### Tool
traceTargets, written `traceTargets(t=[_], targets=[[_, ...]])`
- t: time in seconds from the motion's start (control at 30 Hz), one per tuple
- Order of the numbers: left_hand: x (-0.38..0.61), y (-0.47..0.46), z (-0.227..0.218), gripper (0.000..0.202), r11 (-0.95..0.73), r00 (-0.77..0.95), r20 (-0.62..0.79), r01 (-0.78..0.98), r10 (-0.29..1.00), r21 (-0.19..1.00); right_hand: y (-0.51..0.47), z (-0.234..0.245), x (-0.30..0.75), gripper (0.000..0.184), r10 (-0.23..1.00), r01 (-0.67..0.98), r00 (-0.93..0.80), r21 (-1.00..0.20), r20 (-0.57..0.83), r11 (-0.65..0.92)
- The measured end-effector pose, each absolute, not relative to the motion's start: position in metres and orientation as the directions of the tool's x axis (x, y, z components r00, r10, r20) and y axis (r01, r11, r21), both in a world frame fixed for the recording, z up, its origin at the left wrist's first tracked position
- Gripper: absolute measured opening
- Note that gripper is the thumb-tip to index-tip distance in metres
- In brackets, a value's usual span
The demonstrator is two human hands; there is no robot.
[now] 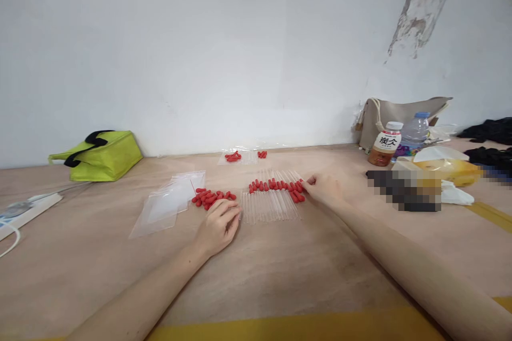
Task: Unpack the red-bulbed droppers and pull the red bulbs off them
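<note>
A row of clear thin tubes lies on the table, with red rubber bulbs lined up across their far ends. More clear tubes extend beyond the bulbs. At the row's right end, my right hand pinches a red bulb at its fingertips. My left hand rests by the row's left edge, fingers curled and closed toward the thumb; anything between them is hidden. Just beyond it lies a loose pile of red bulbs.
Clear flat plastic bags lie left of the pile. A bag with red-bulbed tubes is near the wall. At left are a lime-green bag and a power strip; at right, bottles, a tissue pack and a beige bag.
</note>
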State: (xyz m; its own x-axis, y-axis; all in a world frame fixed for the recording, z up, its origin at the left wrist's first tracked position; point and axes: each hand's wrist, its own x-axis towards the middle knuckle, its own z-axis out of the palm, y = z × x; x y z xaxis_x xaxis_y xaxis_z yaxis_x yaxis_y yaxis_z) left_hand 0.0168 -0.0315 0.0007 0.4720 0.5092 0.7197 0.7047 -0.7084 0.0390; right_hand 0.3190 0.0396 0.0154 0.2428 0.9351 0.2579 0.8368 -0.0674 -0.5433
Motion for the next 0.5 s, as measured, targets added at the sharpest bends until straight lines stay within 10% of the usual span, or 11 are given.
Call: traceTargets(t=[0.17,0.5], targets=[[0.017,-0.032,0.0,0.031,-0.658,0.457,0.706,0.752,0.541,0.017,0.025,0.025,0.306,0.019,0.895,0.751,0.173,-0.642,0.411,0.15],[0.029,-0.035,0.004,0.024,-0.617,0.556,0.726,0.752,0.404,-0.233,-0.027,-0.009,0.258,0.008,0.546,0.641,-0.38,-0.213,0.747,0.737]])
